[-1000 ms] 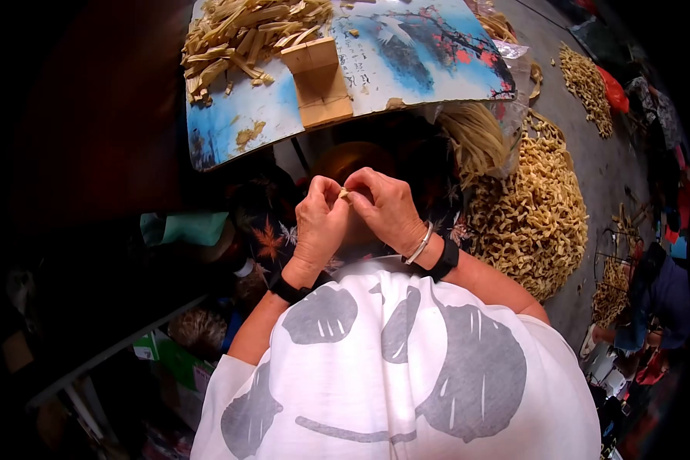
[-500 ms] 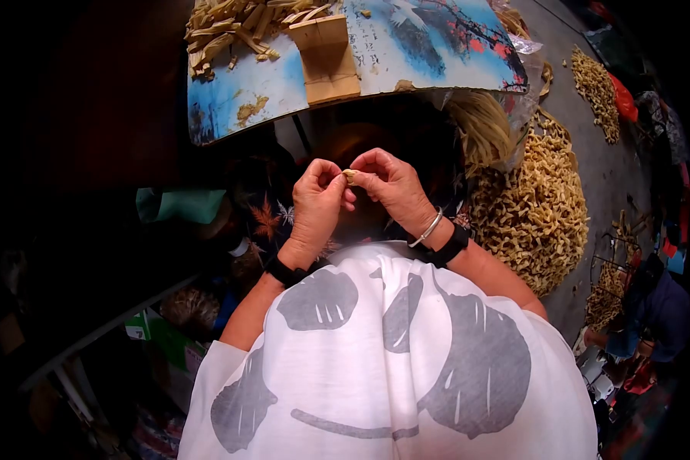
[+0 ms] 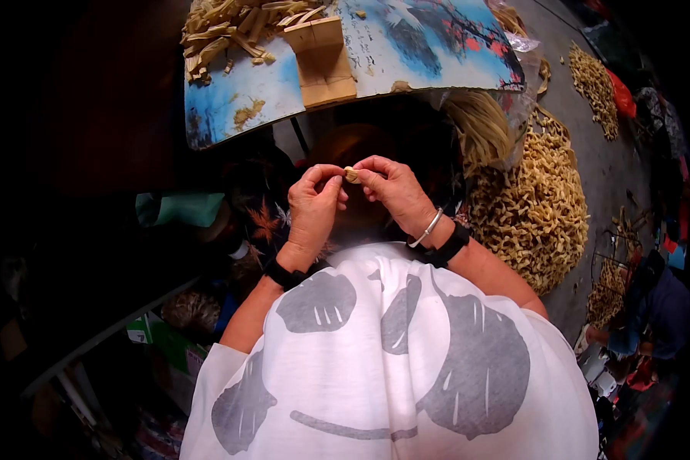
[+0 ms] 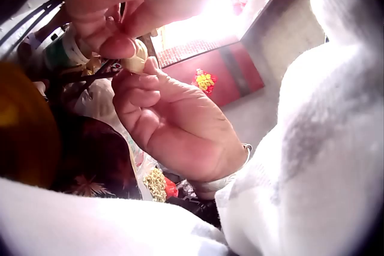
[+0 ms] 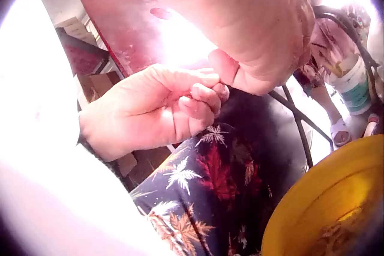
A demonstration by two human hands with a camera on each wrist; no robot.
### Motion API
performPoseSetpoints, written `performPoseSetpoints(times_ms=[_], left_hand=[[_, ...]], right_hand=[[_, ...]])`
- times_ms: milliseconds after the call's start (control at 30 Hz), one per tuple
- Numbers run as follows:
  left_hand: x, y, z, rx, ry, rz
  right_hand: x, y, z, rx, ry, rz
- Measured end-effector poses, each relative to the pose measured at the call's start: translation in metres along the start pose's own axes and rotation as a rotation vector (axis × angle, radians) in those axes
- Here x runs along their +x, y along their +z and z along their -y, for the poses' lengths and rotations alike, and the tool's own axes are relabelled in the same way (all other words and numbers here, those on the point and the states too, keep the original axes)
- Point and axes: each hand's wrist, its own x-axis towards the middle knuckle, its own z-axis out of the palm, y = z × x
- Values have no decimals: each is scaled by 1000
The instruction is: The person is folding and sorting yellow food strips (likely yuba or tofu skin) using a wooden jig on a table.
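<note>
Over the lap, both hands meet at a small pale-yellow knotted piece [image 3: 352, 175] with fine ridges across it. My left hand [image 3: 313, 207] pinches its left side between thumb and forefinger, the other fingers curled below. From the right, my right hand [image 3: 399, 195] pinches it with thumb and forefinger. The left wrist view shows the rounded pale piece [image 4: 137, 58] between the fingertips of the two hands. In the right wrist view the fingers hide it.
A picture-printed table [image 3: 268, 84] stands ahead, bearing pale strips [image 3: 230, 34] and a wooden bracket [image 3: 320, 65]. Long strands [image 3: 479, 126] hang at its right edge. A big heap of knotted pieces [image 3: 533, 215] lies on the floor at right. A yellow bucket [image 5: 282, 214] stands near the knees.
The fingertips have drawn slightly apart, and more of the knotted piece shows between them. Both hands appear a little higher in the head view than a second ago.
</note>
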Motion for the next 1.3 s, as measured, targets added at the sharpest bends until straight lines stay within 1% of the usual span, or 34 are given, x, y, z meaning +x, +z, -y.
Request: performPoseSetpoints(times_ms=[100,200,267,400,500,533,567,633,700,733,833,933,1033,1133,1233,1300], left_hand=[[-1,-2,3,-109,-26,27],[-2,-2,6,-244,-70,50],[-4,-1,7,-281,-83,55],[-4,1,5,-229,-20,77],[-2,3,6,-150,-18,37],[-1,-2,8,-127,-31,8],[0,-5,9,-103,-45,-18],[0,-5,8,-146,-39,35],[0,-2,5,-187,-40,97],[0,-2,6,-181,-33,98],[1,-2,6,-165,-19,103],[1,0,3,-122,-8,113],[0,1,-1,-72,9,111],[-1,2,-7,-61,14,89],[1,2,-7,20,45,31],[1,-1,-4,110,92,-12]], right_hand=[[2,-6,-4,-1,25,55],[1,-6,-6,-20,10,55],[-1,-3,-7,-188,-84,-15],[-7,2,-16,-508,-287,-93],[-4,-1,-18,-131,38,23],[-4,-2,-16,23,76,36],[-3,-3,-15,69,85,34],[-1,-2,-14,161,101,31],[-2,0,-11,176,110,41],[-3,2,-8,183,114,47],[-9,1,5,-89,52,89],[-10,-4,4,-119,76,129],[-8,-7,-1,188,205,221],[-14,-7,10,408,312,263],[-10,-9,5,480,315,263],[-6,-10,5,470,296,212]])
